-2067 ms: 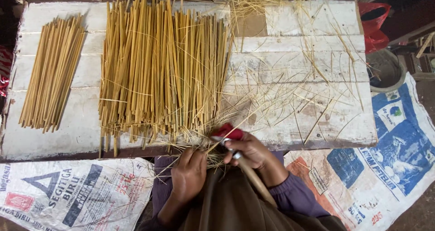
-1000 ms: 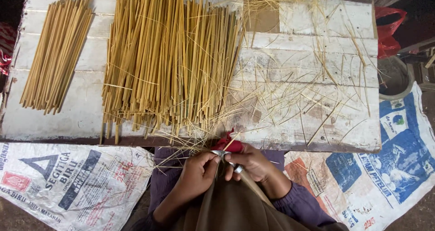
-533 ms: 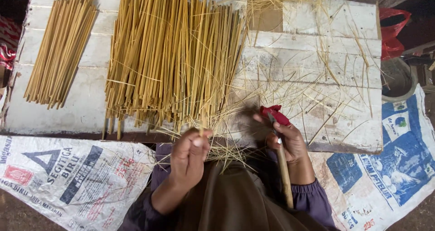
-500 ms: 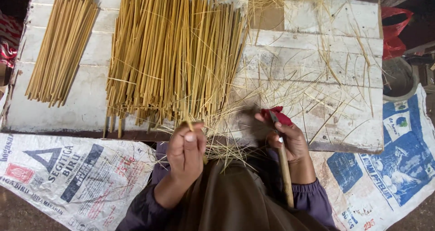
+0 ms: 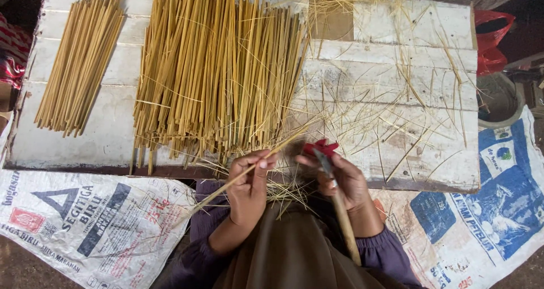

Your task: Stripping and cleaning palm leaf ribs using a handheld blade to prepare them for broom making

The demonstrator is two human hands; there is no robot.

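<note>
Fingers of the left hand (image 5: 247, 188) pinch a thin yellow bamboo strip (image 5: 249, 168), now lifted from the large pile of split bamboo sticks (image 5: 218, 73) and slanting across the lap. The right hand (image 5: 345, 178) is clenched on a wooden-handled knife with red tape (image 5: 328, 164), brought back beside it. Behind, the whitewashed plank table (image 5: 408, 96) carries shavings and a smaller bamboo bundle (image 5: 79, 62).

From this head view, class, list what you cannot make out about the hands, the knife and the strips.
- Knife blade: mostly covered by the right hand.
- Bamboo strip: its lower end blurs against the clothing.
- Large strip pile: far ends cut off by the top edge.
- Left hand: its grip on the strip is hidden by the fingers.
</note>
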